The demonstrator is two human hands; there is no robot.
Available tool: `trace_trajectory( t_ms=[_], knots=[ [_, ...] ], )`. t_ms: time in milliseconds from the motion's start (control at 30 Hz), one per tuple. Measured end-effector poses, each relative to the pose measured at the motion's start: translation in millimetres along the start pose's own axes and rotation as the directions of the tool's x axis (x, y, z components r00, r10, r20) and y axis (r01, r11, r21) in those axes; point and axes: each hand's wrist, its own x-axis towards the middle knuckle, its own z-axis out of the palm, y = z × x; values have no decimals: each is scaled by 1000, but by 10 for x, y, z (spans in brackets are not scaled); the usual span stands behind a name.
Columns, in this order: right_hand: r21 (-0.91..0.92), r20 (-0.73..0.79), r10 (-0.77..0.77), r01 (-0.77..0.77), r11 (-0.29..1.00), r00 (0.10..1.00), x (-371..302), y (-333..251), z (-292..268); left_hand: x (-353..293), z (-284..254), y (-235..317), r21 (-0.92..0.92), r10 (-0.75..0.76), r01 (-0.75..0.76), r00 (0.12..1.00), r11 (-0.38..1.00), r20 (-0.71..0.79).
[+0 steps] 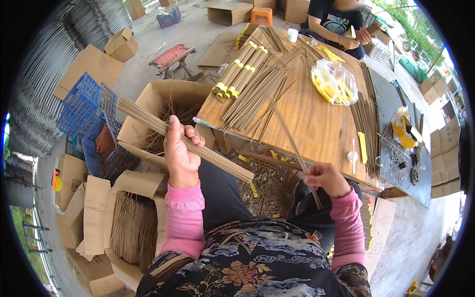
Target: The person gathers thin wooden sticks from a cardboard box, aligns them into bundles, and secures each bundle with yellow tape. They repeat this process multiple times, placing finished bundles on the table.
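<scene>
My left hand [182,151] is wrapped round a thick bundle of thin brown incense sticks [220,161], tilted down to the right above my lap. In my right hand [326,179] a few thin brown sticks [292,138] are pinched, their upper ends reaching over the table edge. On the wooden table [316,128] ahead lie loose incense sticks [257,101] in a spread pile. Beyond them sit several finished bundles [240,72] wrapped with yellow paper bands. A clear plastic bag [334,81] of yellow paper strips rests at the table's right.
Left of me stand an open carton [131,230] packed with sticks, another carton [148,101] with loose sticks, and blue crates [106,143]. A grey board [396,143] with tape and small metal bits adjoins the table. Across it sits another person [334,27], holding something.
</scene>
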Motion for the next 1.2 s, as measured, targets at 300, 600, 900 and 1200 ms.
trace_trajectory(
  t_ms=[300, 600, 900, 1200],
  knots=[
    [133, -435, 151, -102, 986, 888, 1552, 143, -5, -45, 107, -244, 34, -73, 73, 997, 997, -3],
    [-677, -463, -236, -169, 716, 855, 2345, -50, 204, 0, 118, -350, 40, -137, 137, 991, 990, 8],
    [-59, 4, -201, 201, 978, 980, 1605, -640, 487, 22, 161, -343, 36, -137, 136, 990, 990, 23],
    [-483, -34, -732, 630, 608, 680, 759, -307, 1406, -219, 475, -501, 72, -168, 166, 986, 983, 22]
  ],
)
